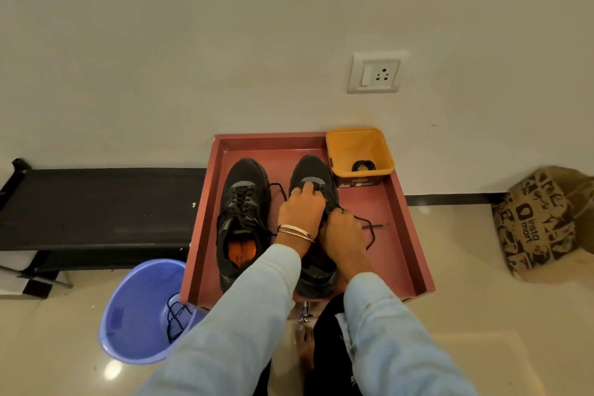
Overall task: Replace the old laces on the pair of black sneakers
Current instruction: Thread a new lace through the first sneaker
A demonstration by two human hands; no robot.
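A: Where are the hands?

B: Both at the centre of the frame, over the right sneaker (313, 177), which sits in a red tray (401, 235) beside the left sneaker (244, 219). The left hand (300, 210) lies on top of the shoe, fingers curled down over the tongue area, one fingertip reaching toward the grey toe patch.

A: Is it gripping the lace?

B: It seems to be pressing or pinching at the eyelets, but the fingertips are tucked under, so I cannot tell exactly what they hold. The right hand (342, 228) is just beside it, touching it, fingers closed tightly around a black lace (369, 228) that loops out toward the right of the tray.

A: And the other shoe?

B: Laced, with an orange insole showing, its lace end trailing toward the right shoe.

A: Anything else nearby?

B: A yellow tub (360, 151) on the tray's upper right corner, with a small dark coil inside. A blue bucket (128, 315) at lower left holds a loose black lace (176, 318). A printed paper bag (540, 225) stands at far right, and a wall socket (374, 72) above
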